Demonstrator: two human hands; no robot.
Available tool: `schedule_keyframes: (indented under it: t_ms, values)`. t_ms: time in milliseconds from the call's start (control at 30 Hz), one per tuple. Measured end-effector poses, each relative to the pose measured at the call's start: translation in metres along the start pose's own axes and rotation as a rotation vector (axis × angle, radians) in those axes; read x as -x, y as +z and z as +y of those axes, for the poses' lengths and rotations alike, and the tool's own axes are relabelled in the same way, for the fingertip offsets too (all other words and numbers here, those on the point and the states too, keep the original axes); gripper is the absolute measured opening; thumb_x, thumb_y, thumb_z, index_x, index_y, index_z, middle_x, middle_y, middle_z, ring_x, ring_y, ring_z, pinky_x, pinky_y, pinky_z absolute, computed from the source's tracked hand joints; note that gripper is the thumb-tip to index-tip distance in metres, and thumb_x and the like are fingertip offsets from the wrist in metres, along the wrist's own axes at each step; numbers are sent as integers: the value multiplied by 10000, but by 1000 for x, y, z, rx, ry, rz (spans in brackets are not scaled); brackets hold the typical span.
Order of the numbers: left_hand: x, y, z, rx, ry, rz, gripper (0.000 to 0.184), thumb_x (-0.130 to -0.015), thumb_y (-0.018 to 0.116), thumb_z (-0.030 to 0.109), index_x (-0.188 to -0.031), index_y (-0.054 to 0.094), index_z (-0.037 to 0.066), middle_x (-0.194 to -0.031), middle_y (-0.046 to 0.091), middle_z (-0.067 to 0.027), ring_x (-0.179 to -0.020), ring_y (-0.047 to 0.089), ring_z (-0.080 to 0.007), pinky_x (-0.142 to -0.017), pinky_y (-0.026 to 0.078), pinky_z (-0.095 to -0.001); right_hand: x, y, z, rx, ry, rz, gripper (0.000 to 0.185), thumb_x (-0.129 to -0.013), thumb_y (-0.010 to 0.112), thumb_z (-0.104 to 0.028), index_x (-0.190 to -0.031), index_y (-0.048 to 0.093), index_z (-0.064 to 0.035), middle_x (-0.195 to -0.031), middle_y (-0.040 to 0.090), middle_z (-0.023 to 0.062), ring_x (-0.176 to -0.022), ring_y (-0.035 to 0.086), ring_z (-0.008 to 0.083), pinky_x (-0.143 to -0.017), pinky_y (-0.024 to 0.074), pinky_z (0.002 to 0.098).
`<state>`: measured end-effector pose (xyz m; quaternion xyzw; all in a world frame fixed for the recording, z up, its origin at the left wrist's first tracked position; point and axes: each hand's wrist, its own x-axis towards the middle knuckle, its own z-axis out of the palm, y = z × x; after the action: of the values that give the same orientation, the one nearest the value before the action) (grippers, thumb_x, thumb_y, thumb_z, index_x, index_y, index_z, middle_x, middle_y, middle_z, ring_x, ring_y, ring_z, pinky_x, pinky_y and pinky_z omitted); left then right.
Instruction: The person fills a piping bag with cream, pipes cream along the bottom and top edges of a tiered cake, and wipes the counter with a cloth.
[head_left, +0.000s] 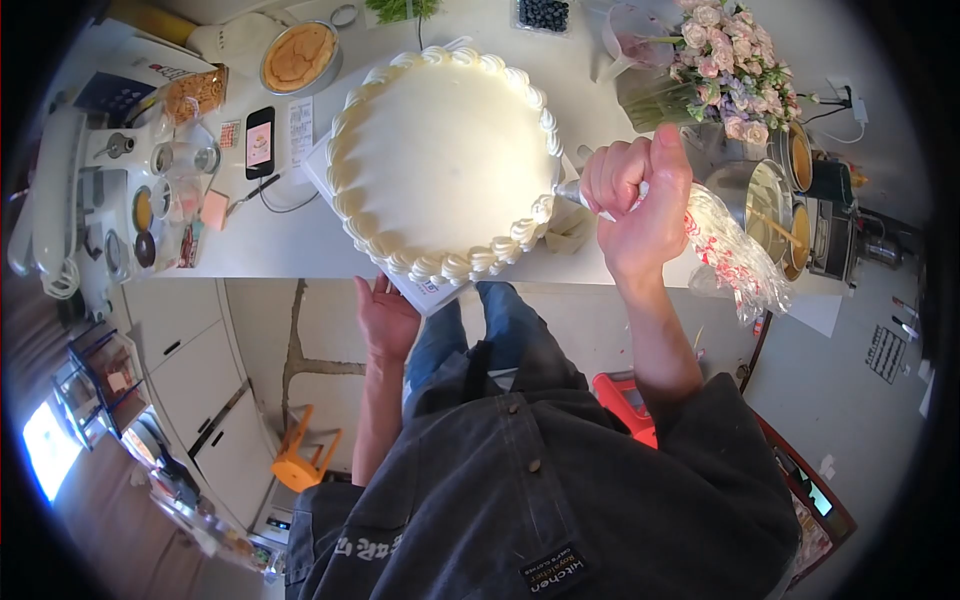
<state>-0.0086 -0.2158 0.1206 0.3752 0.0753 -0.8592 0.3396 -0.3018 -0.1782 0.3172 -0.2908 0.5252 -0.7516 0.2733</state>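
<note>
A large round white cake (445, 165) stands on a white board (428, 294) at the table's front, with piped cream swirls around its top edge. My right hand (640, 200) is closed around a piping bag (735, 255) whose full plastic end, with red print, hangs toward the right. The bag's metal tip (570, 190) points left and meets the cream border on the cake's right side. Palm up, my left hand (388, 320) is at the board's front corner, fingers stretched and thumb apart. Its fingertips are partly hidden at the board, so I cannot tell whether they touch it.
Pink and white flowers (730, 60) lie at the back right, near a metal bowl (765, 200). At the left are a phone (260, 142), a sponge cake in a pan (300, 57) and several jars. Blueberries (543, 14) sit at the back. An orange stool (305, 450) stands below.
</note>
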Motion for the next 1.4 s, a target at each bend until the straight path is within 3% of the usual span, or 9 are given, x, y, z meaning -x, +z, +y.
schedule_keyframes:
  t_ms: [533, 633, 1033, 1233, 1267, 1367, 1400]
  values:
    - [1, 2, -2, 0, -9, -38, 644, -1035, 316, 556, -1372, 460, 25, -1421, 509, -151, -1333, 459, -337, -1144, 329, -502, -10, -2, 4, -19, -34, -37, 534, -1074, 270, -320, -588, 315, -105, -482, 271, -6, -441, 215, 118, -454, 236, 299]
    - [0, -4, -1, -15, -29, -40, 615, -1032, 339, 551, -1375, 499, 68, -1424, 531, -106, -1343, 467, -315, -1148, 329, -510, -13, -4, 6, -11, -22, -42, 531, -1075, 271, -317, -590, 314, -106, -480, 268, -10, -441, 212, 115, -452, 235, 299]
    - [0, -2, 0, -43, 15, -20, 633, -1035, 330, 544, -1377, 497, 38, -1408, 542, -116, -1333, 475, -299, -1156, 320, -470, -14, -6, 8, 20, -24, -43, 531, -1074, 269, -318, -588, 307, -108, -485, 262, -10, -447, 207, 116, -468, 217, 307]
    - [-4, -10, 6, -144, 42, -94, 502, -1061, 382, 396, -1375, 484, 18, -1394, 548, -118, -1326, 478, -269, -1144, 337, -416, -10, -4, -4, -81, -84, -134, 538, -1079, 256, -320, -588, 311, -105, -512, 262, -2, -462, 225, 131, -477, 230, 311]
    - [-2, -8, 7, -161, 44, -87, 445, -1063, 415, 318, -1359, 487, -5, -1372, 564, -118, -1281, 519, -249, -1110, 379, -393, -8, -5, -9, -93, -107, -153, 540, -1080, 253, -320, -588, 311, -105, -516, 263, 0, -465, 229, 135, -479, 232, 314]
    - [6, 3, 12, -398, 125, -78, 430, -1058, 441, 295, -1341, 493, -24, -1334, 584, -126, -1234, 555, -240, -1080, 410, -388, 3, -4, -31, -96, -156, -114, 551, -1075, 293, -340, -577, 316, -106, -502, 279, 13, -459, 267, 142, -474, 247, 308]
    - [3, -3, 14, -437, 144, -53, 394, -1052, 469, 263, -1298, 531, -38, -1252, 632, -127, -1144, 614, -221, -1022, 461, -363, 7, -7, -40, -70, -161, -82, 549, -1075, 293, -337, -576, 316, -108, -502, 276, 12, -457, 267, 143, -472, 249, 309]
